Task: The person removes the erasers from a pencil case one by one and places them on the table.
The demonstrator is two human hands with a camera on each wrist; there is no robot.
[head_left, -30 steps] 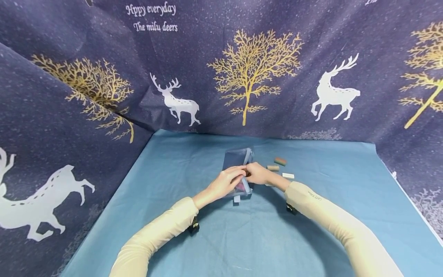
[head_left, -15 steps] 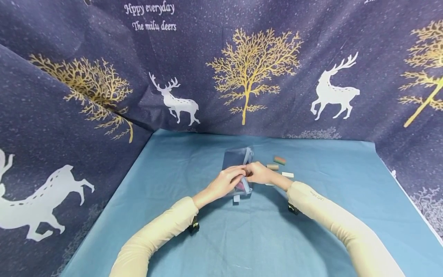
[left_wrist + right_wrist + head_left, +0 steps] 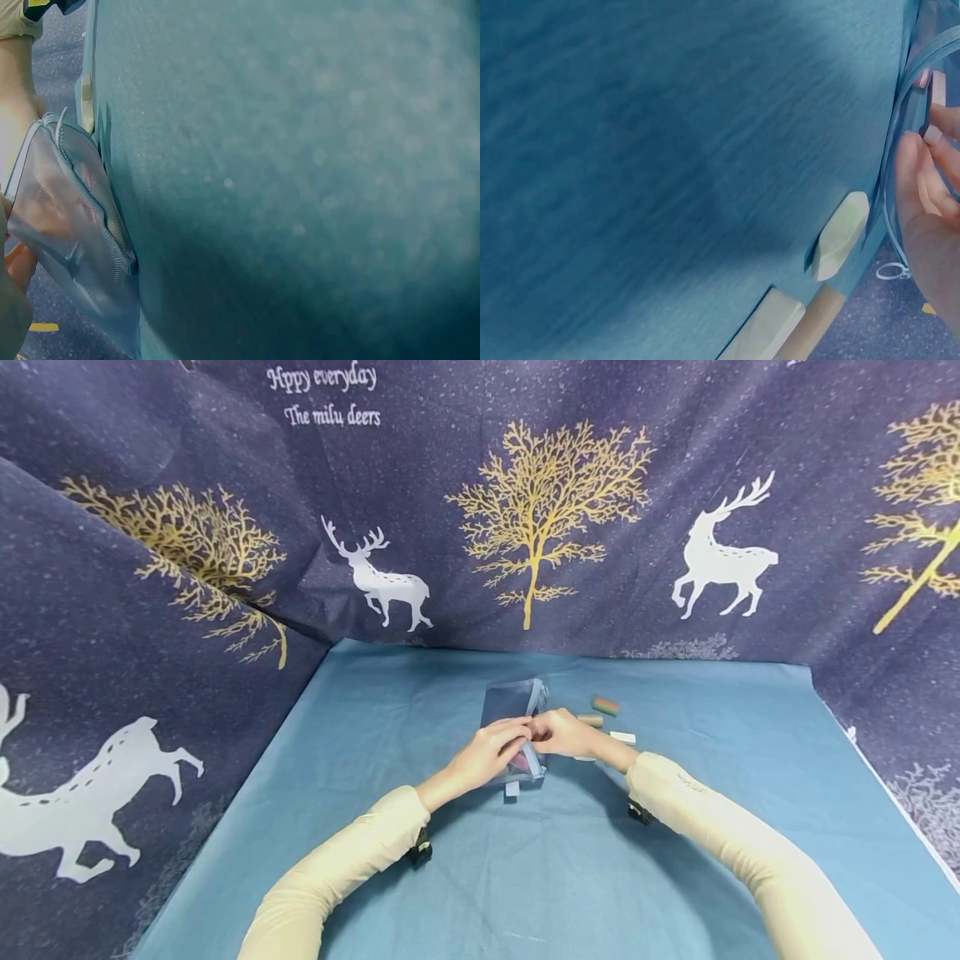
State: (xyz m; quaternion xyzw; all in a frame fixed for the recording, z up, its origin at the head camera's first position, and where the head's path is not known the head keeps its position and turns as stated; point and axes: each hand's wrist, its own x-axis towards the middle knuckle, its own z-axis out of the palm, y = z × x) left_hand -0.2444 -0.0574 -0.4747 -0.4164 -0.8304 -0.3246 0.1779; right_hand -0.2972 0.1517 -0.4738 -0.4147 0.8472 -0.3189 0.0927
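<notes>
A translucent blue mesh zip pouch (image 3: pixel 507 703) stands on the cloth, its zip open toward the right. My left hand (image 3: pixel 483 756) grips the pouch's upper edge near the middle; in the left wrist view the pouch (image 3: pixel 71 232) shows at the left. The fingers of my right hand (image 3: pixel 562 732) reach into the zip opening. In the right wrist view, the right hand (image 3: pixel 934 195) pinches a small pinkish block (image 3: pixel 938 88) with a dark side, partly hidden by the fingers. Something pink (image 3: pixel 519 762) shows through the mesh.
Right of the pouch lie several small blocks: a striped orange-green one (image 3: pixel 606 706), a tan one (image 3: pixel 590 721), a white one (image 3: pixel 622 737) and a pale green bevelled one (image 3: pixel 841 236). A pale tab (image 3: pixel 512 789) lies at the pouch's near end.
Both hands stay at the pouch's opening. The right hand and forearm shift very slightly; the pouch and loose blocks hold their places.
</notes>
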